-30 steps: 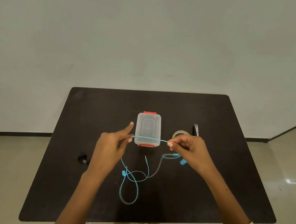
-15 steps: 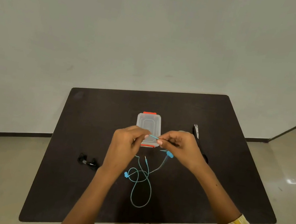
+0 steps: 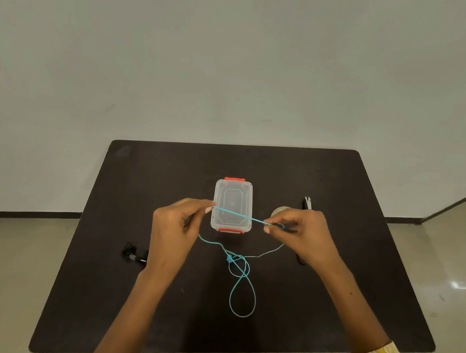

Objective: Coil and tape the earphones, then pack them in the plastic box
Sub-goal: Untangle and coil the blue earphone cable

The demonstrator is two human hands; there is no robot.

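Here, left hand [image 3: 173,229] and right hand [image 3: 304,236] each pinching thin blue earphone cable [image 3: 238,215], stretched taut over clear lidded plastic box [image 3: 232,204], slack looping on dark surface [image 3: 148,183]

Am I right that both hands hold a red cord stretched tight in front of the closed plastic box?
Not quite: the head view shows the cord is blue, not red. Only the clips of the plastic box are red. The left hand and right hand do hold it stretched in front of the closed box.
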